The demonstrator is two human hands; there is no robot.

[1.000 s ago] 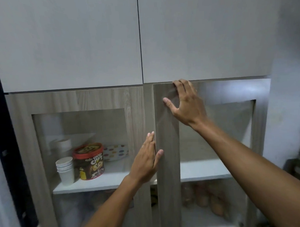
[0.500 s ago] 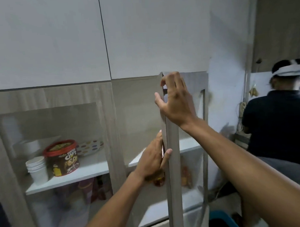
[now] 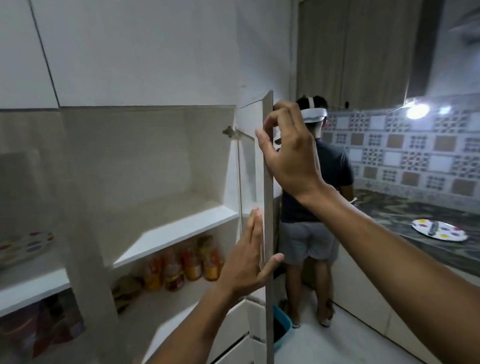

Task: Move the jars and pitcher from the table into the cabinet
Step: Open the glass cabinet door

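Observation:
The cabinet's right door (image 3: 268,208) stands wide open, seen edge-on. My right hand (image 3: 289,158) grips its upper edge, fingers curled round it. My left hand (image 3: 247,260) lies flat against the door lower down, fingers straight, thumb hooked on the edge. Inside, the white middle shelf (image 3: 175,235) is bare. Several jars (image 3: 182,265) with orange and red contents stand on the shelf below. No table or pitcher is in view.
Another person (image 3: 310,206) in a dark shirt stands just behind the open door, back to me. A dark counter (image 3: 425,219) on the right carries a spotted plate (image 3: 439,229). A blue bin (image 3: 280,324) sits on the floor. A spotted plate (image 3: 20,246) rests behind the shut left door.
The right door has swung from nearly shut to wide open, both hands staying on it. My view has turned right, revealing the person and the counter.

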